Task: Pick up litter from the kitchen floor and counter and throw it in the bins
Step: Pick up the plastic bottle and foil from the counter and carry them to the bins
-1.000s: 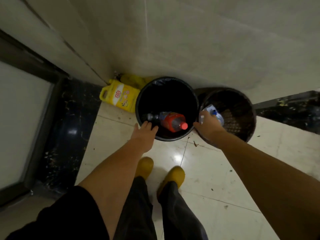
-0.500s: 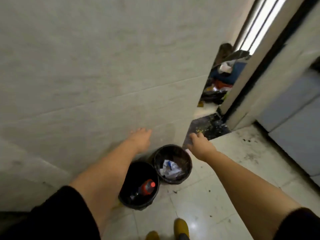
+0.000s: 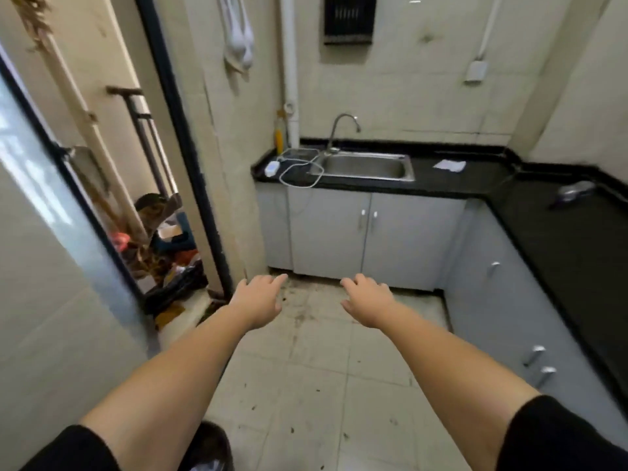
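My left hand (image 3: pixel 259 298) and my right hand (image 3: pixel 367 298) are stretched out in front of me over the tiled floor, both empty with fingers spread. A white paper scrap (image 3: pixel 449 165) lies on the black counter right of the sink. A crumpled clear plastic piece (image 3: pixel 573 191) lies on the right-hand counter. Small dark crumbs and stains (image 3: pixel 299 300) dot the floor near the cabinets. The rim of one black bin (image 3: pixel 217 443) shows at the bottom edge beneath my left arm, with something white inside.
A steel sink (image 3: pixel 365 166) with a tap sits in the black counter (image 3: pixel 458 185). A white charger and cable (image 3: pixel 292 168) lie left of it. Grey cabinets (image 3: pixel 367 239) line the back and right. An open doorway on the left shows piled clutter (image 3: pixel 163 253).
My view has swung from the two bins by the wall up to the kitchen sink and counters. Both hands let go of litter into the bins and are now empty.
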Tool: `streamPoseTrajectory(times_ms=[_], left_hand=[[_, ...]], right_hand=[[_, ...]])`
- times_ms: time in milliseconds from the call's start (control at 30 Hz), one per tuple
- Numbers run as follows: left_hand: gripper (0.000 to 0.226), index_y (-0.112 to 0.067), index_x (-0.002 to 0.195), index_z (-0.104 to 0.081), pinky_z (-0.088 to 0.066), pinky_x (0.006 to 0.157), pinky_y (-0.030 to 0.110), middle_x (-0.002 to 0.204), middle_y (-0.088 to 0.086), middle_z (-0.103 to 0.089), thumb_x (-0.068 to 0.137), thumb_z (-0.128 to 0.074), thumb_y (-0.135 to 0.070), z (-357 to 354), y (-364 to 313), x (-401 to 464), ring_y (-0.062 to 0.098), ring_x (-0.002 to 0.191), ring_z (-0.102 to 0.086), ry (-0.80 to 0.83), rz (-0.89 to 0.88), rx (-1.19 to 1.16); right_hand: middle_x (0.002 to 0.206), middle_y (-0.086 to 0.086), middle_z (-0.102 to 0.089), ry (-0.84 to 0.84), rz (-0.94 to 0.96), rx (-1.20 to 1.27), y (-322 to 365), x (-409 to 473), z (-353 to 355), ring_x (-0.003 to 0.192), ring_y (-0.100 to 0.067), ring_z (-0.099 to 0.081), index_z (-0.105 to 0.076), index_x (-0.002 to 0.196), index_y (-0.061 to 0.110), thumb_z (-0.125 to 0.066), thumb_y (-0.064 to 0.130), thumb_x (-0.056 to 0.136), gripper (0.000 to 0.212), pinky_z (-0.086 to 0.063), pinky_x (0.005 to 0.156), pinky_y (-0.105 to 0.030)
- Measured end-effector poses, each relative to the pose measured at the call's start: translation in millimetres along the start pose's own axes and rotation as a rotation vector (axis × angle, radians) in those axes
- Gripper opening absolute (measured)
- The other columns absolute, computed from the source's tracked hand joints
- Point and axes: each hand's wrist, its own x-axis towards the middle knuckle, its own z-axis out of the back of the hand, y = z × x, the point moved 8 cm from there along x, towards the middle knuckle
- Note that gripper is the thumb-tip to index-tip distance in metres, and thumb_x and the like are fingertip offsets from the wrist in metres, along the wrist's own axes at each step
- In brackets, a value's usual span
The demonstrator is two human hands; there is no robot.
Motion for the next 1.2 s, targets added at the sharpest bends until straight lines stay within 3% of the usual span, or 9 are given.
streamPoseTrajectory(times_ms=[300,533,833,1200], left_hand=[[0.061,-0.020,0.150,-0.017,-0.026,0.117,0.046,0.151,0.008,-0.035,0.095,-0.042,-0.027,42.7,-271.8,145.7,0.027,0.140,-0.032,-0.033,-0.350,0.028],[0.061,-0.020,0.150,-0.018,-0.025,0.117,0.046,0.152,0.008,-0.035,0.094,-0.041,-0.027,53.3,-439.2,217.3,0.026,0.141,-0.032,-0.041,-0.511,-0.008],[0.061,-0.021,0.150,-0.019,-0.025,0.117,0.047,0.151,0.009,-0.036,0.094,-0.042,-0.027,50.0,-558.4,323.7,0.027,0.140,-0.032,0.009,-0.661,0.039],[0.059,-0.020,0.149,-0.020,-0.028,0.115,0.049,0.148,0.009,-0.039,0.095,-0.041,-0.029,53.2,-685.6,525.1,0.030,0.138,-0.035,0.116,-0.854,0.144]], right_hand=[[0.141,-0.016,-0.039,-0.066,-0.419,-0.011,-300.2,-50.8,52.6,0.130,-0.035,-0.041,-0.035,0.138,0.013,-0.038,0.037,0.098,0.046,-0.036,0.102,-0.048],[0.138,-0.012,-0.041,-0.071,-0.597,0.002,-461.8,-79.8,71.2,0.126,-0.033,-0.045,-0.035,0.139,0.017,-0.039,0.038,0.097,0.047,-0.040,0.100,-0.048],[0.140,-0.012,-0.040,-0.058,-0.716,0.066,-592.0,-32.1,68.9,0.126,-0.033,-0.045,-0.031,0.142,0.018,-0.036,0.039,0.099,0.048,-0.040,0.100,-0.047],[0.141,-0.012,-0.038,-0.072,-0.917,0.199,-743.4,89.5,83.7,0.127,-0.033,-0.043,-0.030,0.143,0.018,-0.035,0.038,0.099,0.049,-0.041,0.098,-0.046]])
